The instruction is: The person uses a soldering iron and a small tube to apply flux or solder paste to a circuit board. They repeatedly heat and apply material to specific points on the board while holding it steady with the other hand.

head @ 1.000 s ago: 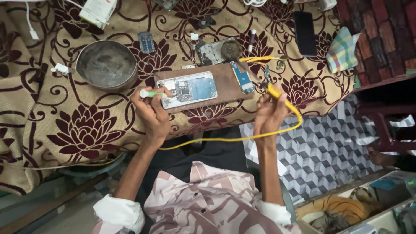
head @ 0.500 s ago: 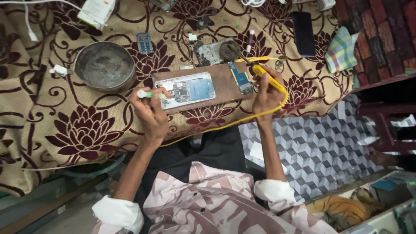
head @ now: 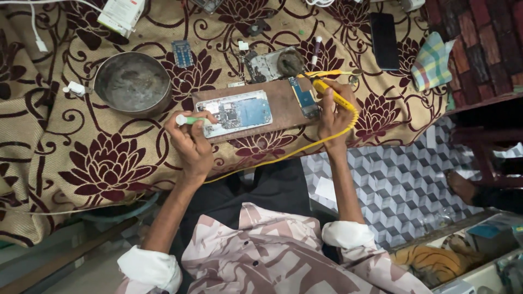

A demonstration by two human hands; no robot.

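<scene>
Spread over the table, a maroon-flowered cloth [head: 109, 169] is carrying a wooden board [head: 283, 103] with an opened phone [head: 235, 112] lying on it. At its left end, the left hand [head: 190, 144] is pinching a green-handled tool [head: 188, 119]. At the board's right end, the right hand [head: 335, 111] is gripping a yellow soldering iron [head: 332, 97], touching a small blue circuit board [head: 304, 97]. Left of the board, a metal bowl [head: 132, 83] is sitting.

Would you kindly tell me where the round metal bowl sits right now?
In the head view, the round metal bowl sits on the patterned cloth, left of the wooden board and just beyond the left hand.
</scene>
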